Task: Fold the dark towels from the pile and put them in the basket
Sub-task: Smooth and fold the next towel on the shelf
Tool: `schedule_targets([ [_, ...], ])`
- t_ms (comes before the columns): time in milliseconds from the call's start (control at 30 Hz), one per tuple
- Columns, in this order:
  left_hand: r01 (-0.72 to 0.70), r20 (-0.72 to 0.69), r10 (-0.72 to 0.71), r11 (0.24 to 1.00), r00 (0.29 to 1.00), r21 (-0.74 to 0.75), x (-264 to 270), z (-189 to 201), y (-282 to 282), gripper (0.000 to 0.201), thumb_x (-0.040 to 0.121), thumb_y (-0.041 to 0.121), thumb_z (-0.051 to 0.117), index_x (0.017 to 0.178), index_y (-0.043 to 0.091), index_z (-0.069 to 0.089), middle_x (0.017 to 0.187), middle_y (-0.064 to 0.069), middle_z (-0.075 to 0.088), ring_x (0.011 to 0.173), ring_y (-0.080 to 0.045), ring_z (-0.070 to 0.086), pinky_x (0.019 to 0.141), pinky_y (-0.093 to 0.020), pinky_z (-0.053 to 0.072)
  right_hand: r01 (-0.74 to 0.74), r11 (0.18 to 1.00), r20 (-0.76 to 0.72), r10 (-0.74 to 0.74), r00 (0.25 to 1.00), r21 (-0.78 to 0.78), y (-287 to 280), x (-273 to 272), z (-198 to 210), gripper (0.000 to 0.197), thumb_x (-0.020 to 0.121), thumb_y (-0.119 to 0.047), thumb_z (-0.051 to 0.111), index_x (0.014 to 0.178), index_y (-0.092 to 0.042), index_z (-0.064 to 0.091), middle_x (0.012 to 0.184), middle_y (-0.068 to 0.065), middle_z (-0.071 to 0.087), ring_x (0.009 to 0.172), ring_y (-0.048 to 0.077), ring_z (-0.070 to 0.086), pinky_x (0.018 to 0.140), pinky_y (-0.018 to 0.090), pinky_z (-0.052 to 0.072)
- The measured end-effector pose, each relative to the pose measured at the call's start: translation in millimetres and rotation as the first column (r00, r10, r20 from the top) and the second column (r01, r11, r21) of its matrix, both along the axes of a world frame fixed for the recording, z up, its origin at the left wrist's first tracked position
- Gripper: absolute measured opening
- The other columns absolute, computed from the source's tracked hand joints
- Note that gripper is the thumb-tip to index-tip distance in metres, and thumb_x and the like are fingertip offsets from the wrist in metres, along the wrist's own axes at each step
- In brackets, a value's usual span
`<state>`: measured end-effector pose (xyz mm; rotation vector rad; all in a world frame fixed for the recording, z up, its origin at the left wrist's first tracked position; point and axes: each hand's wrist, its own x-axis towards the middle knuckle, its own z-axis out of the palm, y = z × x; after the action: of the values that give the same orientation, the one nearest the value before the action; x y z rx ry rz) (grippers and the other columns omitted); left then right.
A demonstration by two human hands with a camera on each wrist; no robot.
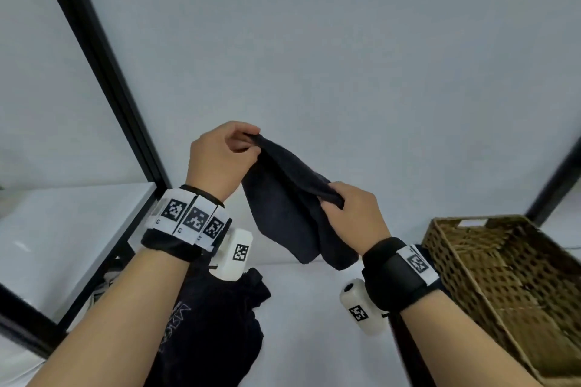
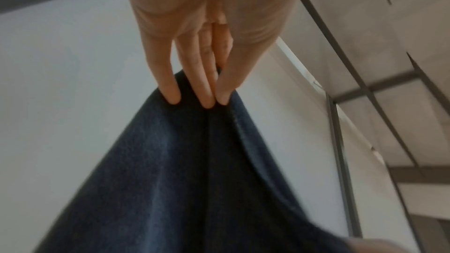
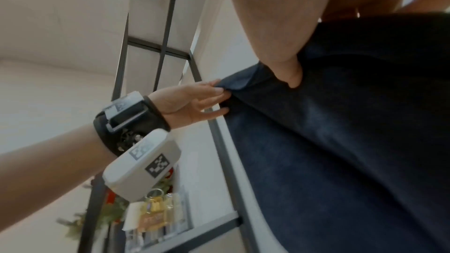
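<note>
A dark navy towel (image 1: 283,207) hangs in the air between both hands, above the white table. My left hand (image 1: 220,157) pinches its upper corner between thumb and fingertips (image 2: 207,101); the cloth (image 2: 194,180) drapes down from there. My right hand (image 1: 352,214) grips the towel's other top edge, lower and to the right, with the thumb (image 3: 289,76) pressed on the cloth (image 3: 340,141). The left hand (image 3: 194,101) also shows in the right wrist view. A pile of dark cloth (image 1: 217,324) lies on the table below my left forearm. The woven basket (image 1: 509,276) stands at the right.
A black metal frame post (image 1: 103,78) slants up on the left, with a white shelf surface (image 1: 63,229) beside it. Another dark post (image 1: 556,185) rises behind the basket. A white wall fills the background. Shelf clutter (image 3: 155,211) shows low in the right wrist view.
</note>
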<state>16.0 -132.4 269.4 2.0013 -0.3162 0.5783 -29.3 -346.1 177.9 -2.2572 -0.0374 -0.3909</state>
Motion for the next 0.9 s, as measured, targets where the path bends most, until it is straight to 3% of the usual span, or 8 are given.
schedule_targets([
  [167,-0.158,-0.032,0.161,0.984,0.986,0.077,-5,-7,-17,0.008,0.083,0.036,0.071,0.077,0.031,0.070,0.073,0.016,0.069,0.073,0.003,0.063,0.071,-0.005,0.041,0.130,0.977,-0.059,-0.142,0.988,-0.170,-64,-32,2,0.019,0.093,-0.025,0.052,0.091,-0.023,0.071,0.082,-0.002,0.071,0.083,0.022,0.064,0.084,0.040,0.051],
  [300,-0.171,-0.130,0.185,0.978,0.974,0.117,-18,-32,-26,0.020,0.092,0.036,0.059,0.080,0.021,0.067,0.070,0.013,0.068,0.065,0.013,0.058,0.069,0.000,0.037,0.145,0.978,-0.079,-0.158,0.984,-0.151,-81,-64,-19,0.018,0.091,-0.022,0.056,0.085,-0.027,0.072,0.075,-0.009,0.069,0.079,0.015,0.063,0.071,0.025,0.048],
  [400,-0.186,-0.198,0.205,0.976,0.958,0.110,-26,-52,-31,0.021,0.086,0.042,0.064,0.077,0.024,0.069,0.070,0.013,0.071,0.073,0.003,0.064,0.087,-0.023,0.050,0.201,0.977,-0.092,-0.207,0.974,-0.072,-83,-83,-40,0.013,0.086,-0.028,0.061,0.078,-0.030,0.071,0.069,-0.016,0.066,0.073,0.004,0.061,0.065,0.018,0.041],
  [467,-0.191,-0.267,0.193,0.981,0.944,0.036,-28,-67,-31,0.023,0.076,0.046,0.074,0.075,0.023,0.070,0.071,0.009,0.072,0.075,-0.006,0.069,0.085,-0.031,0.055,0.213,0.973,-0.142,-0.223,0.964,-0.085,-84,-93,-56,0.014,0.083,-0.037,0.065,0.074,-0.028,0.071,0.066,-0.016,0.065,0.071,0.002,0.060,0.065,0.020,0.041],
  [533,-0.203,-0.336,0.191,0.979,0.922,-0.001,-29,-83,-29,0.025,0.066,0.043,0.082,0.073,0.022,0.070,0.072,0.006,0.072,0.073,-0.012,0.071,0.079,-0.031,0.058,0.206,0.972,-0.197,-0.226,0.954,-0.116,-86,-104,-74,0.017,0.079,-0.042,0.067,0.070,-0.027,0.070,0.063,-0.015,0.064,0.068,0.000,0.058,0.062,0.018,0.040],
  [667,-0.242,-0.458,0.219,0.970,0.862,0.007,-18,-115,-32,0.013,0.063,0.024,0.080,0.070,0.023,0.069,0.060,0.011,0.069,0.058,-0.002,0.068,0.070,-0.025,0.059,0.189,0.976,-0.313,-0.213,0.926,-0.105,-98,-122,-105,0.013,0.077,-0.028,0.067,0.065,-0.030,0.063,0.064,-0.014,0.064,0.067,-0.001,0.058,0.059,0.014,0.038],
  [767,-0.197,-0.549,0.154,0.980,0.822,-0.020,0,-142,-46,0.016,0.067,0.011,0.077,0.070,0.023,0.068,0.077,0.002,0.072,0.067,-0.008,0.069,0.062,-0.021,0.059,0.193,0.977,-0.345,-0.212,0.914,-0.089,-110,-135,-123,0.022,0.077,-0.017,0.066,0.068,-0.036,0.059,0.068,-0.014,0.062,0.069,-0.003,0.056,0.060,0.006,0.034],
  [900,-0.098,-0.563,0.105,0.994,0.820,0.044,20,-171,-81,0.023,0.073,0.008,0.073,0.068,0.029,0.066,0.073,0.008,0.061,0.070,-0.009,0.063,0.078,-0.035,0.060,0.196,0.978,-0.370,-0.210,0.905,-0.078,-119,-152,-144,0.026,0.077,-0.014,0.067,0.079,-0.038,0.059,0.066,-0.017,0.058,0.067,-0.008,0.053,0.062,0.000,0.036],
])
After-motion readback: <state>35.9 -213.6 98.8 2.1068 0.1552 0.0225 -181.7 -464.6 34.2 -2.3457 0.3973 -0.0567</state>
